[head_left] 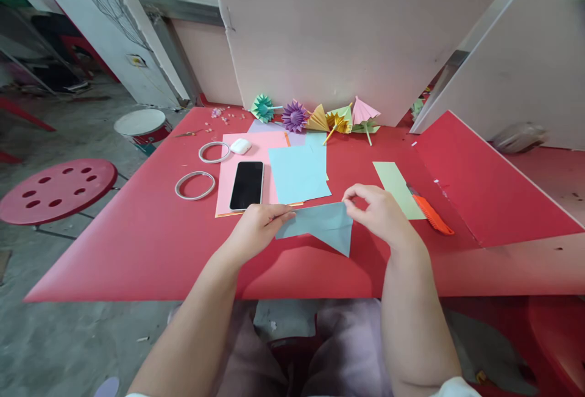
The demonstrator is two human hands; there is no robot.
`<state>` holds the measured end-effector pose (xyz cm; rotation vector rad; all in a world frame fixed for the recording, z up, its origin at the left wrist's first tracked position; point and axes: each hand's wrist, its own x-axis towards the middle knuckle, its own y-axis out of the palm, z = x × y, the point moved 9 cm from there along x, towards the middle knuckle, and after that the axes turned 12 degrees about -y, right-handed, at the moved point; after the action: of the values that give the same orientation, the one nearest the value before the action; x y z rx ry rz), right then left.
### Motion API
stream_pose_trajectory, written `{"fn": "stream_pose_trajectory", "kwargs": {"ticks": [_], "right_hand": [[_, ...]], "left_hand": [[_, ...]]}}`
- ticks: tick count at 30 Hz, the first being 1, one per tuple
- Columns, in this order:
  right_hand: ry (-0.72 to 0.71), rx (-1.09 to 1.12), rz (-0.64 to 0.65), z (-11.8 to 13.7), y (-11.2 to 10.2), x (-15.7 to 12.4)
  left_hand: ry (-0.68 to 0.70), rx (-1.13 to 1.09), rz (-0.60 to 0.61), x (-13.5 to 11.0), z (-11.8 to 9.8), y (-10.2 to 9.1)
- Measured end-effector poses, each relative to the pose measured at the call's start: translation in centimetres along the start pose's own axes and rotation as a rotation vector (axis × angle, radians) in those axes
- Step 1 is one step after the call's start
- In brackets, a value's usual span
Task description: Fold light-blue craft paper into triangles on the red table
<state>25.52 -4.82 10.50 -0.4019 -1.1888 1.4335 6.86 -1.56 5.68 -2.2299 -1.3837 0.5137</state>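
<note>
A folded sheet of light blue paper [322, 224] is stretched between my two hands near the table's front edge. My left hand [262, 226] pinches its upper left corner. At the upper right corner, my right hand [372, 211] grips the paper between thumb and forefinger. The lower edge of the sheet is uneven, with a pointed flap at the right. Just beyond it lie more light blue sheets [299, 172], partly over pink paper [226, 183]. A black-screened phone [247, 185] rests on the pink paper, close to my left hand.
Two rolls of tape [195, 186] and a white earphone case [241, 146] lie at left. Folded paper umbrellas [295, 116] line the back wall. To the right are a pale green strip [399, 189], an orange cutter knife [434, 215] and a raised red board [493, 189]. A red stool [59, 189] stands left.
</note>
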Motion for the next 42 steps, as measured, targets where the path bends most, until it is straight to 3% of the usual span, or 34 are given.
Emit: {"fn": "stream_pose_trajectory", "kwargs": {"ticks": [3, 5, 9, 13, 16, 18, 22, 28, 42], "right_hand": [[0.092, 0.025, -0.032, -2.1, -1.1, -1.1], [0.126, -0.015, -0.126, -2.8, -2.3, -1.6], [0.023, -0.105, -0.386, -0.2, -4.0, -1.4], [-0.237, -0.080, -0.085, 4.7, 0.7, 0.5], [-0.218, -0.135, 0.050, 5.3, 3.1, 0.9], [-0.173, -0.177, 0.072, 5.0, 3.7, 0.9], [-0.163, -0.265, 0.088, 5.1, 4.1, 0.9], [-0.152, -0.257, 0.082, 5.3, 4.2, 1.0], [-0.064, -0.197, 0.033, 2.4, 1.3, -0.2]], "left_hand": [[-0.013, -0.030, -0.019, 0.2, 0.5, -0.5], [-0.021, -0.047, -0.045, 0.3, 0.6, -0.8], [-0.013, -0.039, -0.024, 0.2, 0.2, -0.5], [0.001, 0.033, 0.046, 0.1, -0.3, 0.7], [0.031, 0.077, 0.047, 0.2, -0.3, 1.2], [0.128, 0.121, -0.070, 0.3, -1.0, 0.8], [0.360, 0.173, -0.359, -0.6, -3.0, 0.1], [0.388, 0.215, -0.357, -0.5, -3.3, 1.0], [0.297, 0.232, -0.357, -0.3, -2.0, -1.0]]}}
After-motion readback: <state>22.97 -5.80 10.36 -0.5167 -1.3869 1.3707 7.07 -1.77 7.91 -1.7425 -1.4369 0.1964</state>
